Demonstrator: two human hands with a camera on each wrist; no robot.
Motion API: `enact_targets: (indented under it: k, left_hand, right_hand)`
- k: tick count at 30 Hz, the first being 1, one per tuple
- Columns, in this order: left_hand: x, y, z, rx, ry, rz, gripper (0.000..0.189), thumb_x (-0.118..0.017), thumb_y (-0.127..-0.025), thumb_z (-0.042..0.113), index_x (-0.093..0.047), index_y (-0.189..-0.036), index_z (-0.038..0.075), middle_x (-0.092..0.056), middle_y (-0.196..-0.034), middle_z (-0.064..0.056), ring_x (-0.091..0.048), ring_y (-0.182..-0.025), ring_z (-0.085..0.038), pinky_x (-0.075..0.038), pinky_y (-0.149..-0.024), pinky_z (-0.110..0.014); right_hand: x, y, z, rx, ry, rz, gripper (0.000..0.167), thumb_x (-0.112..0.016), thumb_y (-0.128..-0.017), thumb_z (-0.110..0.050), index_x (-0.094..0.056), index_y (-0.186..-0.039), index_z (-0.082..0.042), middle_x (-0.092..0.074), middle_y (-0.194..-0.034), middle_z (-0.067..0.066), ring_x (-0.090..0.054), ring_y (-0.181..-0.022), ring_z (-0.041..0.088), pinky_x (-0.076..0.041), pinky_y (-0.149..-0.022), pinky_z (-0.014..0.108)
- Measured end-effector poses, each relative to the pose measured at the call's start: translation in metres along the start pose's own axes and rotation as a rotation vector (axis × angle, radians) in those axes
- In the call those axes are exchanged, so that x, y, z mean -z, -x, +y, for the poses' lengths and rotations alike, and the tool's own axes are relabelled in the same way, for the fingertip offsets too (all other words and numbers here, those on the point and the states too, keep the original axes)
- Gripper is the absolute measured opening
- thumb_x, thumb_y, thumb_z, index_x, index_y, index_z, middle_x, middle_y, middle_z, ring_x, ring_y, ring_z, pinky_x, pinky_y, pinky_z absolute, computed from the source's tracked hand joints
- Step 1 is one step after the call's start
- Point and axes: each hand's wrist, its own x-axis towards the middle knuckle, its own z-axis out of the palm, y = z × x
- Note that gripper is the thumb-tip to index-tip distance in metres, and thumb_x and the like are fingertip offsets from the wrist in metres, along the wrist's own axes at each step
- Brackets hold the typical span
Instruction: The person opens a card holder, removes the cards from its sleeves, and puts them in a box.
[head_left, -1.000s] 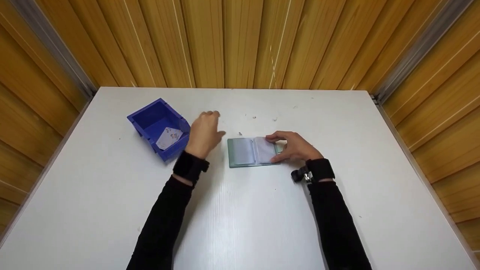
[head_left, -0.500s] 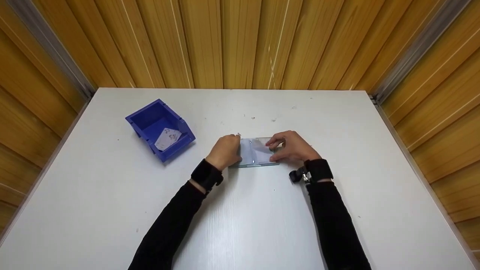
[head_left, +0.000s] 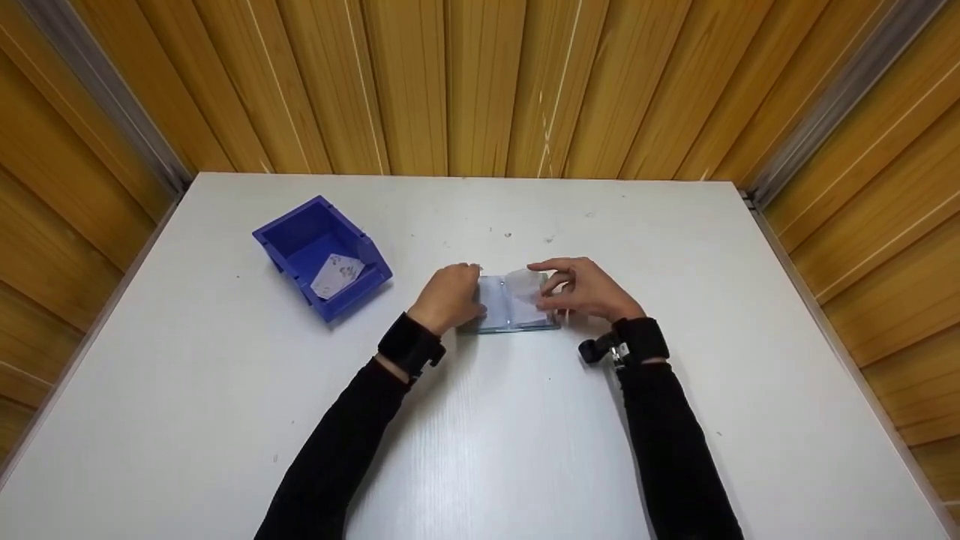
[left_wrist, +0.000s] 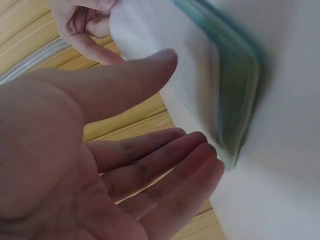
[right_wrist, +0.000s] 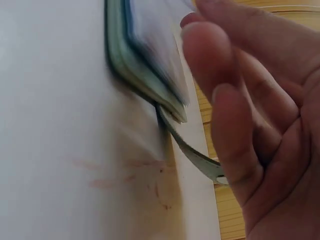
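Observation:
A small card holder with a green cover [left_wrist: 237, 95] lies spread on the table, its clear plastic sleeves [head_left: 493, 304] facing up. My left hand [head_left: 448, 298] is at its left side; in the left wrist view the fingers [left_wrist: 155, 165] are extended by the cover's edge and the thumb reaches over the pages. On the right side, my right hand [head_left: 589, 289] pinches a clear sleeve page [head_left: 527, 285], which stands partly raised. A green strap [right_wrist: 192, 155] with a metal snap sticks out from the cover beneath the right hand.
To the left stands a blue plastic bin [head_left: 330, 259] with white printed cards [head_left: 337, 276] inside. Small marks [head_left: 508, 235] dot the white table [head_left: 487, 450]. Wood-patterned panels [head_left: 480, 82] rise behind the table and at both sides.
My left hand has come from beside the blue bin to the card holder's left side. The right hand has stayed at the right side, and a sleeve page there has lifted.

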Motion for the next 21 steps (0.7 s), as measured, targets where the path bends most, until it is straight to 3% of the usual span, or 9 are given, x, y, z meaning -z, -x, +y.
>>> enact_targets:
  k: [3,5,9,13,16,21]
  left_hand:
    - [0.008,0.001,-0.001,-0.009,0.016,0.072,0.037,-0.080,-0.090,0.013,-0.066,-0.116,-0.010,-0.071,-0.109,-0.024,-0.068,-0.104,-0.039,-0.055,-0.095,-0.049]
    - [0.015,0.002,0.000,-0.003,0.025,0.117,0.038,-0.077,-0.094,0.016,-0.065,-0.119,-0.010,-0.071,-0.113,-0.025,-0.068,-0.106,-0.040,-0.055,-0.095,-0.049]
    - [0.027,0.004,0.001,0.027,0.031,0.173,0.045,-0.072,-0.099,0.025,-0.064,-0.128,-0.008,-0.070,-0.121,-0.025,-0.068,-0.111,-0.038,-0.056,-0.098,-0.047]
    - [0.033,0.006,0.002,0.017,0.013,0.212,0.047,-0.070,-0.100,0.029,-0.064,-0.129,-0.007,-0.070,-0.122,-0.025,-0.069,-0.111,-0.038,-0.057,-0.098,-0.046]
    - [0.034,0.008,0.004,-0.006,0.000,0.221,0.048,-0.072,-0.099,0.028,-0.063,-0.129,-0.008,-0.070,-0.121,-0.025,-0.069,-0.110,-0.037,-0.058,-0.097,-0.046]
    - [0.032,0.009,0.005,-0.031,-0.003,0.206,0.046,-0.075,-0.097,0.022,-0.063,-0.129,-0.008,-0.069,-0.120,-0.025,-0.068,-0.110,-0.037,-0.057,-0.096,-0.046]
  right_hand:
    - [-0.001,0.000,-0.004,0.010,-0.031,-0.004,0.069,-0.086,-0.087,-0.022,-0.057,-0.149,-0.014,-0.077,-0.113,0.013,-0.073,-0.068,0.021,-0.056,-0.059,0.028]
    - [-0.003,0.000,-0.006,0.011,-0.048,-0.020,0.074,-0.083,-0.089,-0.025,-0.050,-0.154,-0.015,-0.074,-0.123,0.015,-0.073,-0.068,0.025,-0.057,-0.059,0.031]
    - [-0.012,-0.003,-0.010,-0.013,-0.052,-0.064,0.084,-0.077,-0.094,-0.032,-0.029,-0.163,-0.034,-0.065,-0.141,0.013,-0.074,-0.082,0.026,-0.058,-0.062,0.033]
    - [-0.024,-0.005,-0.016,-0.039,-0.027,-0.126,0.083,-0.070,-0.099,-0.040,-0.018,-0.162,-0.049,-0.062,-0.147,0.005,-0.073,-0.080,0.026,-0.058,-0.063,0.035]
    - [-0.030,-0.007,-0.019,-0.043,-0.017,-0.189,0.078,-0.066,-0.101,-0.043,-0.019,-0.164,-0.043,-0.060,-0.149,0.000,-0.068,-0.059,0.028,-0.058,-0.058,0.035]
    - [-0.034,-0.007,-0.020,-0.045,0.013,-0.240,0.076,-0.067,-0.102,-0.036,-0.026,-0.165,-0.029,-0.057,-0.152,-0.001,-0.065,-0.055,0.024,-0.058,-0.057,0.035]
